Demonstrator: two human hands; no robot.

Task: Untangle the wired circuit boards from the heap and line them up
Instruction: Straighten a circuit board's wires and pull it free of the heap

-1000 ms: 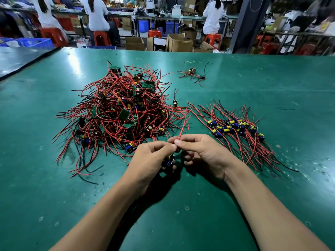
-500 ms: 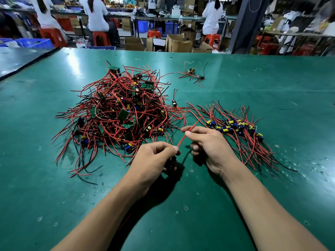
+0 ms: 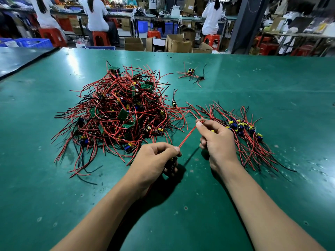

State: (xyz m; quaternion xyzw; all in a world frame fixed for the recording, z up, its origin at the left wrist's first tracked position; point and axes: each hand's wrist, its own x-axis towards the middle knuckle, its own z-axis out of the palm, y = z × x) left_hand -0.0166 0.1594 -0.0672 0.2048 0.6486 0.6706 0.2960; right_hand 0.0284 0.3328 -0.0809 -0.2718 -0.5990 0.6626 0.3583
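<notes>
— Since a second ago the hands have parted: the right hand point(image 3: 216, 142) has drawn away up and to the right, and a red wire point(image 3: 187, 136) now runs taut between them.

— How do the fingers stand?

— Left hand point(image 3: 155, 158), nearest, is curled shut around a small circuit board point(image 3: 173, 163), mostly hidden. Right fingers pinch the wire's far end.

— What could go wrong?

— Pulling harder might strain the wire where it joins the board, I judge. Its free end lies close to the stray leads from the heap point(image 3: 119, 113), so it could snag there.

— And around?

— The lined-up row point(image 3: 243, 129) sits just right of the right hand, wires fanned toward us. Further on the table point(image 3: 272, 87), a small separate clump point(image 3: 192, 74) lies well apart.
</notes>
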